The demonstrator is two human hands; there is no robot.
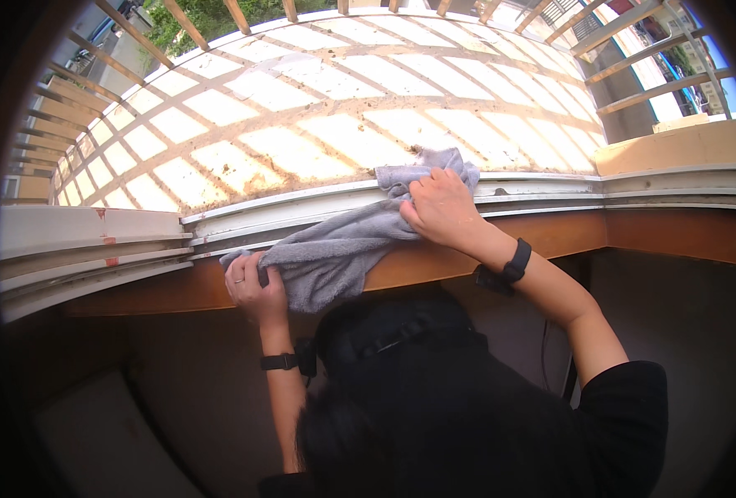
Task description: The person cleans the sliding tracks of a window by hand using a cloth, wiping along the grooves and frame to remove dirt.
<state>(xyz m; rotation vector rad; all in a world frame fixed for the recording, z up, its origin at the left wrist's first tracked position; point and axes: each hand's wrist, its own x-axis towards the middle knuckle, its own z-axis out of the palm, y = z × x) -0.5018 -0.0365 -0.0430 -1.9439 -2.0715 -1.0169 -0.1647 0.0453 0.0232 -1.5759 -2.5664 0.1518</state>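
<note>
A grey cloth (326,253) lies bunched across the white window track (289,212), partly draped over the brown wooden edge below it. My right hand (444,206) is closed on the cloth's upper end and presses it onto the track's outer rail. Lower and to the left, my left hand (254,286) grips the other end in front of the brown edge, with a ring on one finger. Between the two hands the cloth is stretched in loose folds. Some of my fingertips are hidden in the fabric.
Beyond the track is a sunlit, dirt-specked ledge (318,124) striped with shadows. Metal bars (185,23) fence its far side. More track sections run along the left (94,249) and right (683,184). Black bands with small boxes sit on both my wrists.
</note>
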